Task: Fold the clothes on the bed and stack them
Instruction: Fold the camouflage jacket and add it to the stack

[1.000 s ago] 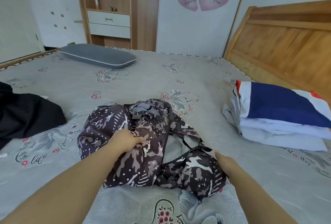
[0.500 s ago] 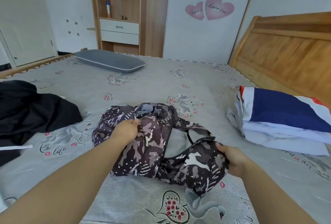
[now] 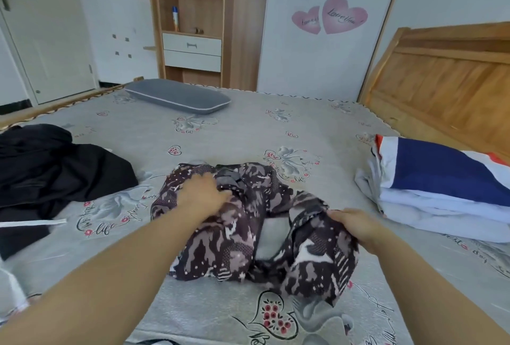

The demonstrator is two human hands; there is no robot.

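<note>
A crumpled dark camouflage-print garment (image 3: 242,239) lies in the middle of the grey bed (image 3: 248,135). My left hand (image 3: 202,195) grips its upper left part, fingers curled into the cloth. At the garment's right edge my right hand (image 3: 352,223) holds a bunch of fabric. A stack of folded clothes (image 3: 441,190), topped by a blue, white and red piece, sits on the bed at the right. A heap of black clothing (image 3: 47,173) lies unfolded at the left.
A grey pillow (image 3: 178,95) rests at the far side of the bed. The wooden headboard (image 3: 447,82) rises on the right. Beyond the bed stand a wooden shelf unit (image 3: 193,21), a white door (image 3: 47,30) and a wall with pink heart stickers (image 3: 331,16).
The view has tilted up, showing more of the room. My left hand has slid up toward the garment's top left, and the cloth has shifted a little under both hands.
</note>
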